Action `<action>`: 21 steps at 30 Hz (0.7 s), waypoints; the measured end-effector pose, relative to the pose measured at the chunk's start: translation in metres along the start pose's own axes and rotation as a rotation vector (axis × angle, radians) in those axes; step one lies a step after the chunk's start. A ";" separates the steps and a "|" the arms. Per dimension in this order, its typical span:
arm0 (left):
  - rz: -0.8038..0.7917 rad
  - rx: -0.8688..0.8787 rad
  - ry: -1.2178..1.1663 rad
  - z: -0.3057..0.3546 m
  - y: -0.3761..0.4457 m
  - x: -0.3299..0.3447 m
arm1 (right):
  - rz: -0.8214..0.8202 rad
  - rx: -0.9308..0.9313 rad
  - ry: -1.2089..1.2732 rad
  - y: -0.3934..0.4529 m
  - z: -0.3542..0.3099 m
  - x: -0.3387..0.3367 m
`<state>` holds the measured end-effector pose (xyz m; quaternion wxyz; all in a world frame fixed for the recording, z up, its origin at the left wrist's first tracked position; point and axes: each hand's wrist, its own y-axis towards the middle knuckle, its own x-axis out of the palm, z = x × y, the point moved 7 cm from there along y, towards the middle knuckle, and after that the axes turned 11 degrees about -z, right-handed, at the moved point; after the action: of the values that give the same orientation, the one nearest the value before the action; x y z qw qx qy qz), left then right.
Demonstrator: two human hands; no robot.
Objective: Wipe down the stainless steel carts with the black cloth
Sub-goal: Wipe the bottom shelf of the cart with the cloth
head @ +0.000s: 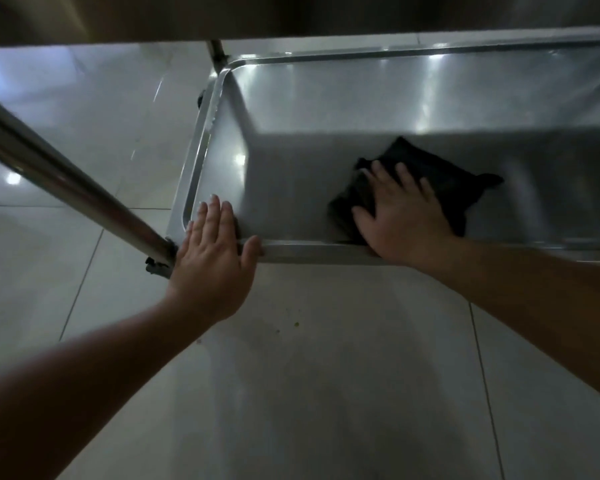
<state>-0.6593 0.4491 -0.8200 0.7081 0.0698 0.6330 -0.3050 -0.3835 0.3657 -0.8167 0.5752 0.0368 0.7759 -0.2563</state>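
- Head view: right hand (400,216) flat on the cloth (426,178), fingers straight and spread, palm down. Pressing, not clenched, nothing pinched.
- Cloth is black and crumpled, lying on the floor of the cart's (326,252) lower shelf, near its front edge, roughly mid-length. One corner sticks out to the right past the hand; the part under the palm is hidden.
- Right wrist crosses the shelf's front rim.
- Left hand (212,261) released and flat: fingers straight and together, resting over the shelf's front-left corner, fingertips inside the rim, thumb lying along the front rim. Not wrapped round anything.
- Post (66,176) of the cart runs diagonally from the left frame edge down to that same corner, just beside the left hand. Caster hardware visible below the joint, blurred.
- No readable brands, labels or writing.
- Shelf is a shallow steel tray with raised rim; holds only the cloth as far as visible. Right end runs out of frame.
- Upper shelf underside cuts across the top of the frame.
- Floor (326,375): glossy pale tiles, a few small specks in front of the cart.
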 end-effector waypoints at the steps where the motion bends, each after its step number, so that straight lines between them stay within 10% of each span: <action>1: -0.005 -0.005 -0.031 -0.001 0.002 -0.001 | -0.007 -0.070 -0.020 0.006 -0.033 0.005; 10: 0.009 0.055 0.031 -0.007 -0.001 0.005 | -0.114 -0.431 -0.146 -0.007 -0.044 0.002; 16: 0.020 0.063 0.066 -0.009 0.001 0.008 | 0.016 0.150 0.064 0.021 0.102 -0.049; 21: 0.049 0.053 0.066 -0.009 0.002 0.011 | 0.041 0.479 0.214 0.086 0.064 -0.056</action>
<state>-0.6659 0.4515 -0.8327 0.6920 0.1142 0.6458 -0.3017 -0.2780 0.4257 -0.8093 0.4697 0.2144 0.7488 -0.4155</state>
